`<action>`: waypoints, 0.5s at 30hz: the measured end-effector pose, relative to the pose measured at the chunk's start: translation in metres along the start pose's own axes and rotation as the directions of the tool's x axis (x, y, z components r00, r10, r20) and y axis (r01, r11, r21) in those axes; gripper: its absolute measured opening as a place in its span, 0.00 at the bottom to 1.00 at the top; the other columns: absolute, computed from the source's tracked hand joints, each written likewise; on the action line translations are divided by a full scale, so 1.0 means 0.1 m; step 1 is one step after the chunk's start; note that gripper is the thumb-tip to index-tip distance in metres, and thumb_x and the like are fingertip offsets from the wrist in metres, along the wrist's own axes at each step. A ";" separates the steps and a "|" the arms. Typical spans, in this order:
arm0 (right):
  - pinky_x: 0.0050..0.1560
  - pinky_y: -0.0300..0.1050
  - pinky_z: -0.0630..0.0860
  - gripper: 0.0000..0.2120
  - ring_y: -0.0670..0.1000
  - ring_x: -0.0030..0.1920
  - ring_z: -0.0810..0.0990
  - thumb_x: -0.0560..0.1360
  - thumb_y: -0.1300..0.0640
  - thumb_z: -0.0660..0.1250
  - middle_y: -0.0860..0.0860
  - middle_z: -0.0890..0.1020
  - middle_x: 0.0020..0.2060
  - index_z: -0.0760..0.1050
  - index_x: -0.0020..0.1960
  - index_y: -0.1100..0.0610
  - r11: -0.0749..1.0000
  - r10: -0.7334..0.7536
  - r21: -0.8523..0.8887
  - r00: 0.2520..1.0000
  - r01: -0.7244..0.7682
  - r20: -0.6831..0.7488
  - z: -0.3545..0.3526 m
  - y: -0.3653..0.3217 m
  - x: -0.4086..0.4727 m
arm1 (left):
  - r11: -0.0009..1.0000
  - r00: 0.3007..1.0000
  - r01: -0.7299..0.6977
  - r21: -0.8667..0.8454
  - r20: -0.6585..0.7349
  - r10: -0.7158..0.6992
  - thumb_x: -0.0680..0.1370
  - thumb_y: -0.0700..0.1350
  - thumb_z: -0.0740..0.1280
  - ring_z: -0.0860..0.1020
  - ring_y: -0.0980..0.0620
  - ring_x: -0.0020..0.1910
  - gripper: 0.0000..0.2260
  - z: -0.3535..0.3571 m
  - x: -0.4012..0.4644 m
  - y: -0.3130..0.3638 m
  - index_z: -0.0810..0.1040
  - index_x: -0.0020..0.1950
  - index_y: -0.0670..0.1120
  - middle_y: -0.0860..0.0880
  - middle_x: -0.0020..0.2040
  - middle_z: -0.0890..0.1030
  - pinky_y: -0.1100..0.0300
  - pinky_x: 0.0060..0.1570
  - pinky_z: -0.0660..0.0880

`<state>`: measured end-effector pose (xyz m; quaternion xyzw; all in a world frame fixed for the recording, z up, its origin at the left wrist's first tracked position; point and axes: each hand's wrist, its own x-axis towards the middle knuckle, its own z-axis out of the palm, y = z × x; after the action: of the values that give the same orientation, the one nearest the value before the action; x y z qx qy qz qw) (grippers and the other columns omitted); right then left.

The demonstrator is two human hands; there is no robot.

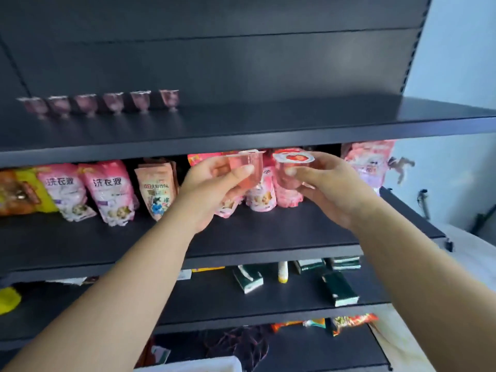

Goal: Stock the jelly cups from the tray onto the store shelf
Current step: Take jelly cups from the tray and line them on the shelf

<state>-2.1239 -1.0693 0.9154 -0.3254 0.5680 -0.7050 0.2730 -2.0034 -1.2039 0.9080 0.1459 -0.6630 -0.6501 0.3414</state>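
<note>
Just below the front lip of the top shelf [268, 135], two jelly cups are held upright — one gripped in the left hand [212, 189], one in the right hand [330, 189] — with the row of six placed cups [99, 103] lying up and to the left, nearer the left hand.

Pink bags [110, 193] stand in a row on the middle shelf. Green boxes [339, 291] lie lower down, at five o'clock from them.
</note>
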 end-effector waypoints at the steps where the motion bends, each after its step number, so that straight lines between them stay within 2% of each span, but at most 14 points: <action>1: 0.47 0.51 0.70 0.08 0.57 0.46 0.74 0.70 0.69 0.68 0.59 0.79 0.42 0.77 0.47 0.61 1.000 -0.010 -0.004 1.000 0.010 0.022 -0.16 -0.09 0.02 | 1.000 0.999 -0.011 0.007 -0.035 0.011 0.73 0.36 0.67 0.82 0.56 0.40 0.06 0.20 0.05 0.04 0.77 0.48 0.44 0.51 0.42 0.83 0.64 0.40 0.80; 3: 0.50 0.47 0.75 0.08 0.56 0.46 0.76 0.71 0.71 0.66 0.57 0.80 0.41 0.76 0.46 0.61 0.999 -0.029 -0.015 0.999 0.030 0.041 -0.49 -0.26 0.08 | 0.999 0.995 -0.033 0.013 -0.095 0.034 0.72 0.36 0.69 0.81 0.51 0.49 0.08 0.57 0.18 0.10 0.76 0.49 0.44 0.48 0.49 0.81 0.60 0.47 0.80; 5: 0.51 0.42 0.77 0.09 0.51 0.42 0.80 0.72 0.71 0.65 0.52 0.82 0.38 0.76 0.44 0.59 0.999 -0.051 -0.014 0.998 0.052 0.038 -0.75 -0.41 0.14 | 0.998 0.989 -0.052 0.040 -0.136 0.057 0.71 0.37 0.71 0.79 0.50 0.53 0.09 0.82 0.30 0.15 0.76 0.48 0.47 0.49 0.49 0.80 0.57 0.50 0.79; 8: 0.46 0.37 0.79 0.08 0.44 0.36 0.81 0.72 0.70 0.67 0.48 0.82 0.36 0.75 0.44 0.57 0.998 -0.061 0.030 0.998 0.060 0.034 -1.06 -0.61 0.25 | 0.993 0.977 -0.067 0.097 -0.194 0.085 0.71 0.39 0.72 0.79 0.51 0.54 0.10 1.07 0.44 0.21 0.75 0.47 0.50 0.51 0.49 0.80 0.56 0.54 0.77; 12: 0.49 0.42 0.80 0.07 0.47 0.39 0.81 0.72 0.70 0.66 0.51 0.81 0.38 0.74 0.46 0.60 0.990 -0.057 0.135 0.997 0.050 0.053 -1.21 -0.74 0.48 | 0.976 0.965 -0.043 0.213 -0.246 0.096 0.69 0.43 0.74 0.79 0.52 0.54 0.13 1.17 0.59 0.25 0.76 0.50 0.50 0.51 0.52 0.81 0.53 0.56 0.76; 15: 0.44 0.38 0.79 0.08 0.47 0.41 0.80 0.72 0.69 0.67 0.52 0.80 0.42 0.73 0.49 0.61 0.991 -0.038 0.130 0.997 0.029 0.067 -1.15 -0.75 0.71 | 0.971 0.951 -0.007 0.237 -0.298 0.079 0.69 0.42 0.74 0.80 0.52 0.53 0.13 1.13 0.73 0.27 0.76 0.51 0.49 0.49 0.53 0.81 0.53 0.55 0.77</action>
<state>-2.2594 -1.0359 0.9831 -0.3409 0.5059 -0.7329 0.3012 -2.1219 -1.1609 0.9618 0.2691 -0.6771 -0.5296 0.4343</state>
